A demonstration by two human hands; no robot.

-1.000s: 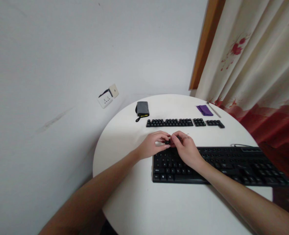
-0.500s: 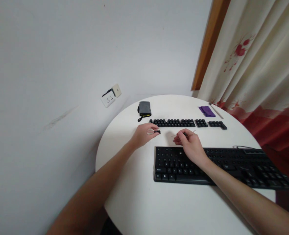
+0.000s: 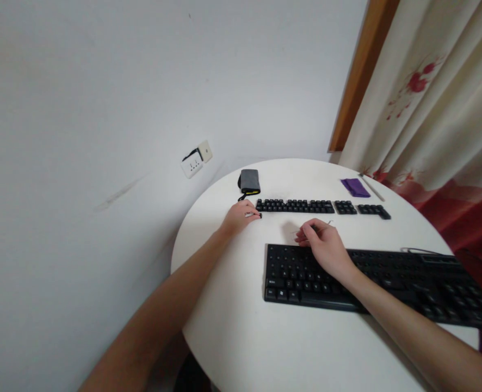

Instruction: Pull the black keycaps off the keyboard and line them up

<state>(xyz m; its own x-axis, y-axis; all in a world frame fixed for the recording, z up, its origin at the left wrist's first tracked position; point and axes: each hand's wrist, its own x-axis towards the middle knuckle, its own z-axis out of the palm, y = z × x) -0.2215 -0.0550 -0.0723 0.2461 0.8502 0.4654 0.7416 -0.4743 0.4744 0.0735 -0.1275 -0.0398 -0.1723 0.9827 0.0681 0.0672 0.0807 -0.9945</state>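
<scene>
My left hand point(image 3: 239, 215) is closed, pinching a small black keycap point(image 3: 260, 216) between thumb and fingertips, near the left end of a long row of black keycaps point(image 3: 294, 206). Above the keyboard's back edge, my right hand point(image 3: 325, 245) is curled around a thin wire keycap puller point(image 3: 331, 222); most of it is hidden by the fingers. The black keyboard point(image 3: 294, 273) lies under my right wrist and forearm. Keys are gone from part of its back left area. Two smaller keycap groups, one point(image 3: 345, 207) in the middle and one point(image 3: 374, 210) at the right, continue the row.
The round white table point(image 3: 228, 321) stands against a white wall with a socket point(image 3: 192, 164). A grey pouch point(image 3: 249, 181) sits at the back left. At the back right lie a purple cloth point(image 3: 355, 187) and a thin stick point(image 3: 372, 188). A curtain point(image 3: 440, 120) hangs on the right.
My left hand has moved a little back and left, bringing the keycap closer to the row's left end. The right hand keeps its place over the keyboard. The view has shifted slightly left.
</scene>
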